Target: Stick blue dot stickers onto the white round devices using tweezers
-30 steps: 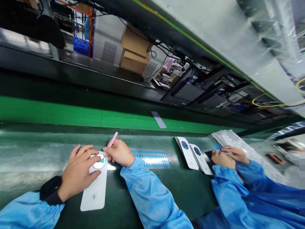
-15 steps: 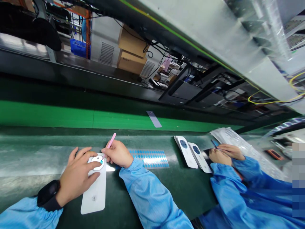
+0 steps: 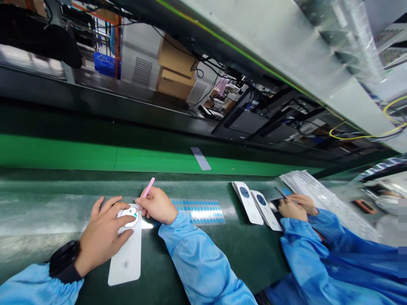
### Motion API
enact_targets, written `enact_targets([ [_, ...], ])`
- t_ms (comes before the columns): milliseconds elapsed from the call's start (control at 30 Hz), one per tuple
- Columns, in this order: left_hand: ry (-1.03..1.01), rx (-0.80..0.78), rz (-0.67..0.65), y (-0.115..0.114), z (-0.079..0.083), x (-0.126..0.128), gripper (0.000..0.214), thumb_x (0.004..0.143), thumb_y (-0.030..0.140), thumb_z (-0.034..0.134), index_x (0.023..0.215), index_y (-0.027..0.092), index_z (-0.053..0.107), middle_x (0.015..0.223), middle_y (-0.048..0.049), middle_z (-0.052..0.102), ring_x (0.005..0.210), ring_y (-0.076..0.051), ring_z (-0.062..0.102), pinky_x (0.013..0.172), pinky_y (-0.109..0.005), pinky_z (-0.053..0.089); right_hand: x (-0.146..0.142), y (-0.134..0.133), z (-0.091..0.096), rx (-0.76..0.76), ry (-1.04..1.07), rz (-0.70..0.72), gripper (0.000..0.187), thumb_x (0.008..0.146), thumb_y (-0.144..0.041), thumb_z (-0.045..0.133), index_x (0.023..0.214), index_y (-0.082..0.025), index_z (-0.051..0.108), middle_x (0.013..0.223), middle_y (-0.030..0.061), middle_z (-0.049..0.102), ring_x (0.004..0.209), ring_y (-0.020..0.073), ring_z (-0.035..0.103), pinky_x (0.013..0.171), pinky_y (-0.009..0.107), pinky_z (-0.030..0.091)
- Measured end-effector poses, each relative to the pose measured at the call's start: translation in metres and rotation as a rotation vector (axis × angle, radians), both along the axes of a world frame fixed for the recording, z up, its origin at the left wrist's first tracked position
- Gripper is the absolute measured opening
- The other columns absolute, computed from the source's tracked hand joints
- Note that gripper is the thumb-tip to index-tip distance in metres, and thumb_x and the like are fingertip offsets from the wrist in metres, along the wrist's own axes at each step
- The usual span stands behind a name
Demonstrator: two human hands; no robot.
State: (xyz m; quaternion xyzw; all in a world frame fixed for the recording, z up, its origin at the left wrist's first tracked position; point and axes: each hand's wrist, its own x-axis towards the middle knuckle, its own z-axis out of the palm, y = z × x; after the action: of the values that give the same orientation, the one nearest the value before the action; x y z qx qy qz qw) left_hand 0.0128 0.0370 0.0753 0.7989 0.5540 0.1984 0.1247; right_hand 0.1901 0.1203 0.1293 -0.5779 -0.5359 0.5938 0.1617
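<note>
So, right hand (image 3: 160, 205) pinches a slim pink hand tool (image 3: 149, 186), tip down at the camera ring (image 3: 132, 223) with a blue film piece (image 3: 135, 214) inside; tip contact too small to tell. Left hand (image 3: 103, 237) spread, not clenched, fingers over the upper part of the white phone back panel (image 3: 129, 258), flat on the dark green table (image 3: 241, 258). Blue-dot sheet (image 3: 200, 208) just right of the right hand, two stacks of phone backs (image 3: 251, 205) farther right, then a co-worker's hands (image 3: 292, 207). Change: lavender panel (image 3: 200, 159) slid left on the bright green belt (image 3: 63, 152); own hands barely moved, so probably same fine step, unfinished
</note>
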Motion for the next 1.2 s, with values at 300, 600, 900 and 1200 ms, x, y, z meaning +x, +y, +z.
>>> enact_targets([
  [300, 0.009, 0.093, 0.017, -0.004, -0.007, 0.001, 0.024, 0.084, 0.027, 0.067, 0.097, 0.041, 0.081, 0.113, -0.0004, 0.079, 0.131, -0.035, 0.061, 0.118, -0.065, 0.030, 0.001, 0.005, -0.008, -0.040, 0.140, -0.104, 0.028, 0.092, -0.009, 0.068, 0.068, -0.017, 0.055, 0.048, -0.0052, 0.058, 0.038, 0.0078, 0.052, 0.034, 0.014, 0.036],
  [600, 0.025, 0.085, 0.030, -0.003, -0.007, 0.003, 0.022, 0.085, 0.030, 0.068, 0.098, 0.042, 0.081, 0.111, -0.0008, 0.080, 0.131, -0.034, 0.062, 0.122, -0.065, 0.027, 0.005, 0.010, -0.022, -0.061, 0.294, -0.121, 0.032, 0.088, -0.023, 0.077, 0.066, -0.018, 0.055, 0.048, -0.0036, 0.057, 0.039, 0.0081, 0.051, 0.034, 0.014, 0.037],
  [900, 0.081, 0.127, 0.050, -0.004, -0.009, 0.005, 0.027, 0.086, 0.026, 0.065, 0.102, 0.041, 0.081, 0.113, -0.0025, 0.080, 0.130, -0.036, 0.062, 0.117, -0.069, 0.034, 0.005, 0.011, -0.022, -0.070, 0.309, -0.110, 0.032, 0.084, -0.026, 0.082, 0.067, -0.018, 0.056, 0.048, -0.0041, 0.058, 0.039, 0.0075, 0.052, 0.034, 0.014, 0.038],
  [1200, 0.113, 0.210, 0.038, -0.007, -0.010, 0.004, 0.031, 0.088, 0.024, 0.060, 0.107, 0.039, 0.079, 0.115, -0.0032, 0.080, 0.127, -0.036, 0.064, 0.113, -0.068, 0.038, 0.003, 0.010, -0.015, -0.075, 0.275, -0.131, 0.031, 0.088, -0.015, 0.075, 0.066, -0.018, 0.054, 0.047, -0.0046, 0.058, 0.037, 0.0077, 0.051, 0.032, 0.014, 0.036],
])
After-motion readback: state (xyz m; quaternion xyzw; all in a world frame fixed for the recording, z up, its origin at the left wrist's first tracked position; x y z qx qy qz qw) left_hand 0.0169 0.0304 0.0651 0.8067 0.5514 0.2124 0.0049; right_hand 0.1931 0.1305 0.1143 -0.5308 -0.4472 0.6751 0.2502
